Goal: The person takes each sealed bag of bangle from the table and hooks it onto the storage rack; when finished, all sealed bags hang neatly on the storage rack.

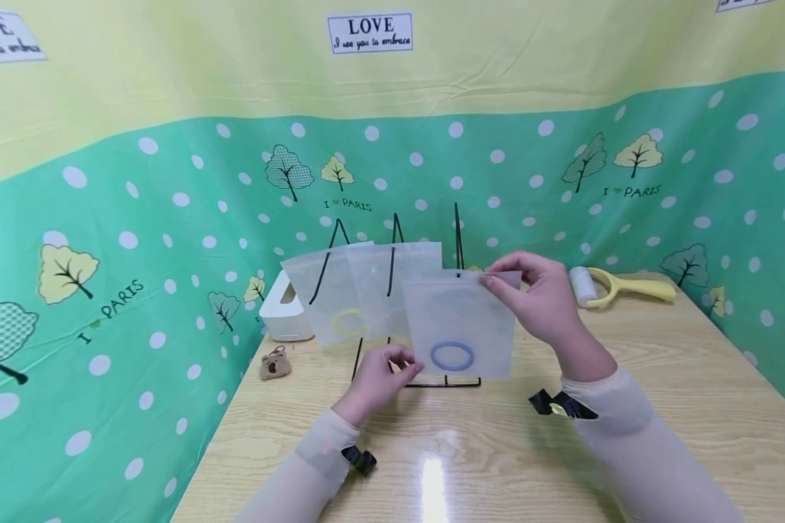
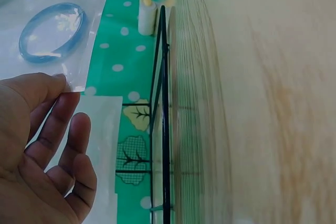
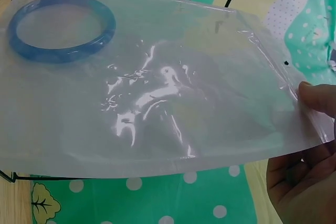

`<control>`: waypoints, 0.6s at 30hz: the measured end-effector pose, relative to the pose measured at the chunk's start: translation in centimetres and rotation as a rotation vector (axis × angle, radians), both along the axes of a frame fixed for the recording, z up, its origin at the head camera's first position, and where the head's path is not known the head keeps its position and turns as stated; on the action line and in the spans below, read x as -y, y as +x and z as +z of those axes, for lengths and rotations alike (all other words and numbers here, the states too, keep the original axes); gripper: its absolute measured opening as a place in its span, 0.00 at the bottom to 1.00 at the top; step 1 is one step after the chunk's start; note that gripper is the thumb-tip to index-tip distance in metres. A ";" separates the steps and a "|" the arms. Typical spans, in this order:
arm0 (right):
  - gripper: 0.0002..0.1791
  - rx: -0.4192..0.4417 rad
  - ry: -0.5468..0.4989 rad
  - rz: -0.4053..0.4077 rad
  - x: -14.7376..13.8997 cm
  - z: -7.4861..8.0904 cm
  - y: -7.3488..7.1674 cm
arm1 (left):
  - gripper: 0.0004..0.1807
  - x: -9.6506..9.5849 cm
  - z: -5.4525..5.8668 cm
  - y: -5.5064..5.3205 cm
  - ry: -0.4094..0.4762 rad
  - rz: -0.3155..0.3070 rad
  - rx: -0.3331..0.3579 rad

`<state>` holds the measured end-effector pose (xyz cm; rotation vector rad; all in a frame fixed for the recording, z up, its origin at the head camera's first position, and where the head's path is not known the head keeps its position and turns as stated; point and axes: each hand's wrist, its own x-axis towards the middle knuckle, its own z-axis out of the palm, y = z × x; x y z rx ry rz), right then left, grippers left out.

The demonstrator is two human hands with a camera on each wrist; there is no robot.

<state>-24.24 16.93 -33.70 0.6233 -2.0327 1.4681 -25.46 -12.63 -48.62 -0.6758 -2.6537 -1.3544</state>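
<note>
A clear zip bag (image 1: 461, 312) with a blue bangle (image 1: 452, 356) at its bottom is stretched between both hands, in front of a black wire rack (image 1: 445, 385). My left hand (image 1: 382, 378) pinches its lower left corner. At the upper right corner my right hand (image 1: 541, 294) grips the top edge between thumb and fingers. In the head view, the tip of a rack prong shows at the hole in the bag's top edge. Two more clear bags hang on prongs to the left: a middle bag (image 1: 405, 283) and a left bag (image 1: 320, 290) near a yellow ring (image 1: 349, 322).
On the wooden table (image 1: 497, 457), a white box (image 1: 288, 312) stands at the back left. A brown bear charm (image 1: 275, 363) lies before it. At the back right lies a yellow-handled lint roller (image 1: 628, 287). A patterned curtain (image 1: 170, 218) encloses the back and sides.
</note>
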 end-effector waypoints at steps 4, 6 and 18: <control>0.04 0.042 0.009 -0.017 -0.1 -0.2 -0.5 | 0.03 0.1 -0.1 -0.4 -0.002 0.013 0.001; 0.04 0.061 0.018 -0.027 -0.1 -0.3 -0.8 | 0.03 0.1 -0.2 -0.6 -0.001 0.021 0.004; 0.03 0.097 -0.003 -0.016 0.5 0.8 -1.2 | 0.03 -0.4 -0.3 -1.9 -0.006 0.076 0.000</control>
